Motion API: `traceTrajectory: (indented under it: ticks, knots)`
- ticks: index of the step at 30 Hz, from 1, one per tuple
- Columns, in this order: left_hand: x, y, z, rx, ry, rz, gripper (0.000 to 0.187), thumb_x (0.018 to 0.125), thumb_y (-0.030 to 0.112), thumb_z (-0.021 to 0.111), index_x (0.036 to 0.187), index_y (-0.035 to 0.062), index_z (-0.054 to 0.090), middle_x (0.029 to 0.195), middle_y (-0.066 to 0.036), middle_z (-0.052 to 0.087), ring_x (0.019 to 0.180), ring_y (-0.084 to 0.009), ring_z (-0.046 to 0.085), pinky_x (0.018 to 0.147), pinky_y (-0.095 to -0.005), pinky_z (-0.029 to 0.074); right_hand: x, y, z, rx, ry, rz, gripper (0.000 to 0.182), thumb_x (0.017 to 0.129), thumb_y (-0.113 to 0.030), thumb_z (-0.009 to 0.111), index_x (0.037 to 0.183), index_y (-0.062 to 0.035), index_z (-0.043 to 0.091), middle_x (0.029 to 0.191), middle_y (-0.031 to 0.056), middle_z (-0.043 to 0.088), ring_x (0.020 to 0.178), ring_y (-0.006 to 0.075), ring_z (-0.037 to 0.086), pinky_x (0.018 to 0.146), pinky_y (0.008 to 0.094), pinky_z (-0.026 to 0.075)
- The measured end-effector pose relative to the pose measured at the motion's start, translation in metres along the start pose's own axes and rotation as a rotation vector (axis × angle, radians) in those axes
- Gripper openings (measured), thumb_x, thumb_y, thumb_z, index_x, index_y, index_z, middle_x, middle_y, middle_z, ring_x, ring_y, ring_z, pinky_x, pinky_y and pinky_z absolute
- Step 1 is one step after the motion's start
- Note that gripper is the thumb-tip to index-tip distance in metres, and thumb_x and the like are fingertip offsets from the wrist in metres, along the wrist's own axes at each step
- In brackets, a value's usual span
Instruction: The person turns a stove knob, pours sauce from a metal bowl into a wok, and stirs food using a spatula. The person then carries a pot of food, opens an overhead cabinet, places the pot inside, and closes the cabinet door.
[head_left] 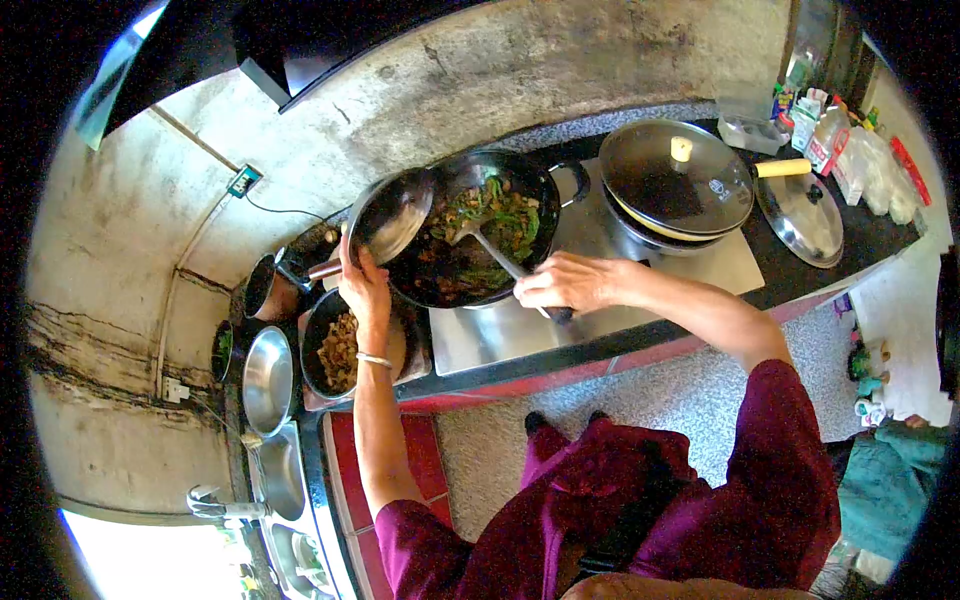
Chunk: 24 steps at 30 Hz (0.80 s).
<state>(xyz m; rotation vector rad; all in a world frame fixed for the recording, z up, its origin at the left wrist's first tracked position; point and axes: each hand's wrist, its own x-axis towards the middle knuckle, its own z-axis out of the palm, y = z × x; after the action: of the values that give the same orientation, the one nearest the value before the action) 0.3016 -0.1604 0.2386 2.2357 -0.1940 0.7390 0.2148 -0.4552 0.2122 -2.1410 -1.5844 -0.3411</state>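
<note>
Landmark: the black wok (480, 235), sitting on the steel stove top (600, 250) against the concrete wall.

Nearest, below the wok: the person's maroon sleeves, then a strip of grey floor (640, 400) running along the red worktop edge (470, 390); this is the widest free room in view.

Right hand (570, 283) is hovering over the wok's near rim, fingers clenched around the dark handle of a metal spatula (490, 250); the blade is lying in the green vegetables and browned pieces inside the wok. Stove steel is showing bare just below the hand.

Left hand (362, 285), bangle on the wrist, is at the wok's left rim, fingers grasping the edge of a shiny steel lid (392, 218) that is tilting up over that rim. Room is tight here: just below-left of the wok a dark bowl of chopped food (338, 350) is sitting nearly under the wrist, with an empty steel bowl (268, 378) beside it and a dark pot (265, 285) further left at the wall.

Right of the wok: a pot under a glass lid (672, 178) is almost touching the wok's side handle; a steel lid (802, 212) is lying further right on the dark worktop. Beyond, bottles and containers (830, 135) are crowding the far corner; their labels are too small to read. A small mark on the glass lid is illegible.
</note>
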Motion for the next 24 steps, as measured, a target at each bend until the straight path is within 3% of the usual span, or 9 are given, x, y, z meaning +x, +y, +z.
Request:
traceTrajectory:
  ticks: [3, 6, 10, 13, 14, 17, 18, 19, 24]
  knots:
    - [-0.003, -0.010, 0.007, -0.103, 0.026, -0.031, 0.033, 0.091, 0.020, 0.043, 0.116, -0.0012, 0.046, 0.063, -0.015, 0.059, 0.049, -0.0197, 0.060, 0.045, -0.0298, 0.048, -0.002, 0.005, 0.004, 0.002, 0.055, -0.001, 0.015, 0.067, -0.001, 0.059, 0.079, 0.0009, 0.050, 0.089, 0.0117, 0.056, 0.065, 0.0278, 0.059, 0.054, 0.0357, 0.049]
    - [-0.008, -0.018, 0.005, -0.509, -0.066, -0.300, 0.032, 0.091, 0.022, 0.043, 0.093, -0.0095, 0.047, 0.065, -0.018, 0.060, 0.051, -0.0224, 0.061, 0.044, -0.0296, 0.051, -0.011, -0.001, -0.002, -0.014, 0.113, 0.029, 0.015, 0.066, -0.001, 0.060, 0.078, 0.0008, 0.052, 0.090, 0.0123, 0.058, 0.067, 0.0276, 0.060, 0.055, 0.0350, 0.051]
    - [-0.027, -0.011, -0.011, -0.742, -0.003, -0.588, 0.032, 0.090, 0.023, 0.046, 0.095, -0.0086, 0.042, 0.071, -0.018, 0.060, 0.055, -0.0232, 0.062, 0.047, -0.0290, 0.051, -0.020, -0.019, -0.010, -0.033, 0.065, -0.013, 0.017, 0.066, -0.003, 0.060, 0.081, 0.0003, 0.052, 0.091, 0.0123, 0.057, 0.068, 0.0277, 0.059, 0.055, 0.0356, 0.050]
    - [-0.046, -0.012, -0.030, -0.806, -0.016, -0.582, 0.033, 0.090, 0.024, 0.046, 0.096, -0.0083, 0.042, 0.075, -0.018, 0.060, 0.059, -0.0232, 0.062, 0.048, -0.0269, 0.051, -0.022, -0.018, 0.000, -0.042, 0.015, -0.021, 0.017, 0.067, -0.005, 0.060, 0.080, 0.0001, 0.051, 0.090, 0.0118, 0.055, 0.066, 0.0283, 0.058, 0.055, 0.0369, 0.049]
    - [-0.054, -0.011, -0.032, -0.845, 0.084, -0.593, 0.032, 0.086, 0.024, 0.051, 0.090, -0.0085, 0.051, 0.078, -0.018, 0.059, 0.054, -0.0257, 0.061, 0.046, -0.0303, 0.051, -0.022, -0.018, 0.004, -0.067, 0.007, -0.024, 0.017, 0.067, -0.005, 0.059, 0.079, -0.0002, 0.049, 0.089, 0.0111, 0.054, 0.065, 0.0285, 0.057, 0.054, 0.0375, 0.047]
    - [-0.078, 0.011, -0.059, -0.598, 0.151, -0.722, 0.037, 0.083, 0.027, 0.057, 0.093, -0.0085, 0.053, 0.088, -0.015, 0.058, 0.068, -0.0214, 0.059, 0.049, -0.0304, 0.051, -0.018, -0.024, 0.001, -0.096, -0.022, 0.028, 0.018, 0.067, -0.005, 0.059, 0.080, -0.0001, 0.048, 0.090, 0.0108, 0.054, 0.065, 0.0287, 0.057, 0.055, 0.0372, 0.047]
    - [-0.090, -0.009, -0.062, -0.821, 0.108, -0.689, 0.039, 0.082, 0.027, 0.058, 0.097, -0.0082, 0.053, 0.089, -0.012, 0.057, 0.075, -0.0191, 0.056, 0.052, -0.0303, 0.051, -0.016, -0.028, -0.002, -0.109, 0.001, 0.000, 0.020, 0.065, -0.005, 0.060, 0.080, -0.0002, 0.048, 0.090, 0.0106, 0.054, 0.065, 0.0290, 0.057, 0.055, 0.0373, 0.047]
    - [-0.102, -0.005, -0.063, -0.868, 0.211, -0.717, 0.038, 0.086, 0.026, 0.054, 0.099, -0.0077, 0.045, 0.076, -0.016, 0.057, 0.056, -0.0236, 0.059, 0.050, -0.0306, 0.052, -0.015, -0.029, -0.002, -0.116, -0.004, 0.000, 0.020, 0.065, -0.005, 0.060, 0.080, -0.0002, 0.048, 0.090, 0.0106, 0.054, 0.065, 0.0290, 0.057, 0.055, 0.0373, 0.047]
    - [-0.190, -0.024, -0.088, -0.896, 0.096, -0.772, 0.032, 0.087, 0.024, 0.052, 0.101, -0.0053, 0.048, 0.078, -0.012, 0.058, 0.053, -0.0196, 0.057, 0.048, -0.0287, 0.051, -0.009, -0.044, -0.010, 0.016, -0.055, 0.027, 0.030, 0.059, -0.006, 0.065, 0.085, -0.0024, 0.050, 0.089, 0.0108, 0.054, 0.073, 0.0321, 0.058, 0.059, 0.0394, 0.047]
